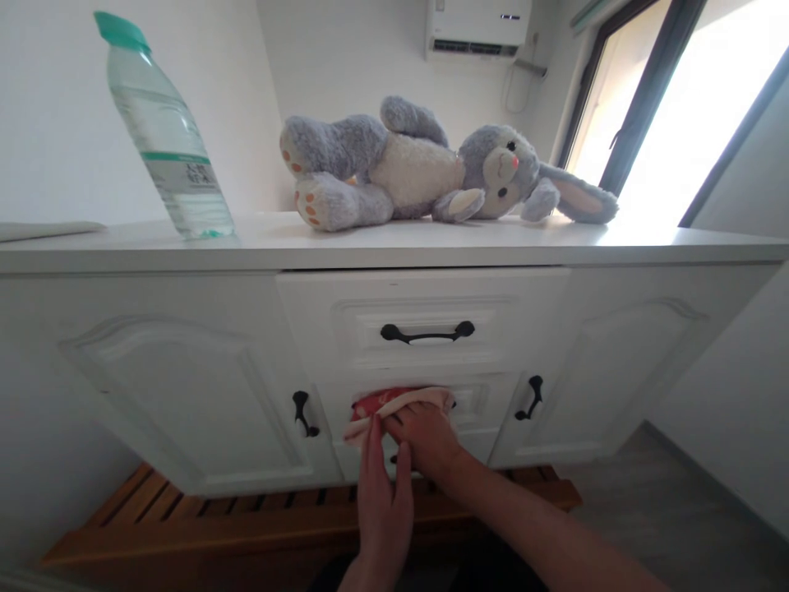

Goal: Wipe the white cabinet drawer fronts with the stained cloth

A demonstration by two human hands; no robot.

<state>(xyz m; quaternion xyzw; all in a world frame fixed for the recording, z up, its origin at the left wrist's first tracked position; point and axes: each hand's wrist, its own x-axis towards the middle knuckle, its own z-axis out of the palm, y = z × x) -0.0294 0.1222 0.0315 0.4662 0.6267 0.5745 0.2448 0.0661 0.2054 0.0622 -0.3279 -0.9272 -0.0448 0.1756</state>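
A pink and red cloth (387, 404) lies pressed against the front of the lower drawer (481, 403) of a white cabinet (185, 370). My right hand (425, 436) grips the cloth from below, fingers curled on it. My left hand (383, 493) lies flat beside it with fingers straight, its fingertips touching the cloth's lower left edge. The lower drawer's handle is hidden behind the hands and cloth.
The upper drawer carries a black handle (427, 332); black door handles sit at left (302, 413) and right (530, 397). On the cabinet top stand a water bottle (163, 131) and a lying grey plush rabbit (431, 168). A wooden slatted rack (246, 514) sits below.
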